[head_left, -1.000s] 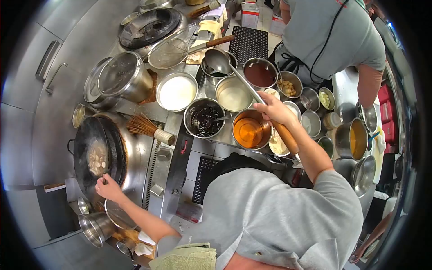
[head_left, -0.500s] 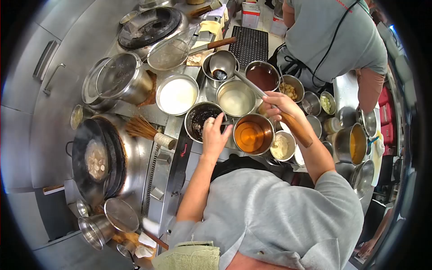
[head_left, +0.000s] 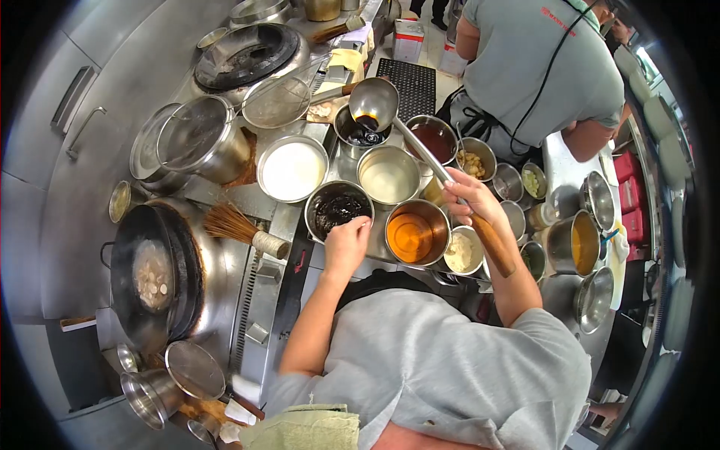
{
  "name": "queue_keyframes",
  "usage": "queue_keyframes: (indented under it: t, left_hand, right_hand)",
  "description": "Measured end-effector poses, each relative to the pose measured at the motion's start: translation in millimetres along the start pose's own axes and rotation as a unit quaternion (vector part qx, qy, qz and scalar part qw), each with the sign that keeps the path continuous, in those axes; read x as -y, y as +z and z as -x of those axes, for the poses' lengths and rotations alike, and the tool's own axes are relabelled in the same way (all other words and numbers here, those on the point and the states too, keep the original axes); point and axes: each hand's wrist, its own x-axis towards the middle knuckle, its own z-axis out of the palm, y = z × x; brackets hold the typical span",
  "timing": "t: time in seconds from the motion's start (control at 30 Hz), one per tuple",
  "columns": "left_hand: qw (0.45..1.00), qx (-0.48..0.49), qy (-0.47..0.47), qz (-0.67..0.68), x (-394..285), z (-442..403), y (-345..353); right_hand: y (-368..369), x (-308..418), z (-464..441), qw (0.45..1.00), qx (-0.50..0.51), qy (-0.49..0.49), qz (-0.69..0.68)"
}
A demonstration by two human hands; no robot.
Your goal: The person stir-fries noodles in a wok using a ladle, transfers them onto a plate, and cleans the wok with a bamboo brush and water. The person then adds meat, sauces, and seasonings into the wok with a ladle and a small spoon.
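Observation:
My right hand is wrapped round the handle of a long ladle, whose bowl holds a little dark liquid and hangs over a pot of dark liquid. At the near edge of a pot with a dark, glossy sauce, my left hand has its fingers closed; what they grip is hidden. Beside it stand a pot of orange liquid, one of cloudy liquid and one of white liquid. Pale slices lie in liquid in the wok at left.
A bamboo brush lies between wok and pots. Wire strainers and a lidded steel pot are farther back. A co-worker stands at the upper right, near bowls and a pot of yellow liquid.
My left hand has gone from beside the wok to the dark sauce pot. The ladle has moved slightly toward the right and now carries dark liquid.

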Motion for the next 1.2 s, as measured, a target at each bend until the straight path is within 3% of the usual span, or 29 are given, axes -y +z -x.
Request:
queue_keyframes:
  t: [0.1, 0.3, 0.53, 0.67, 0.8, 1.03, 1.2]
  left_hand:
    - [0.993, -0.060, -0.052, 0.088, 9, 18, -24]
    - [0.979, -0.112, -0.148, 0.085, 28, 37, -58]
    - [0.987, -0.110, -0.112, 0.026, 35, 40, -61]
    - [0.990, -0.128, -0.035, -0.042, 49, 37, -59]
    - [0.974, -0.043, -0.103, -0.198, 42, 32, -67]
    - [0.978, 0.024, -0.094, -0.186, 58, 20, -73]
    - [0.984, -0.017, -0.076, -0.162, 57, 12, -77]
  right_hand:
    - [3, -2, 2, 1.000, -0.016, -0.009, -0.006]
    - [4, -7, 1, 1.000, -0.012, -0.018, 0.019]
    - [7, -7, -4, 0.998, -0.013, -0.003, -0.063]
    - [-1, -13, -7, 0.972, 0.035, 0.012, -0.231]
    - [2, -21, -5, 0.943, 0.070, 0.027, -0.324]
    - [22, -39, 6, 0.905, 0.129, 0.009, -0.405]
    - [41, -50, 17, 0.878, 0.120, 0.014, -0.463]
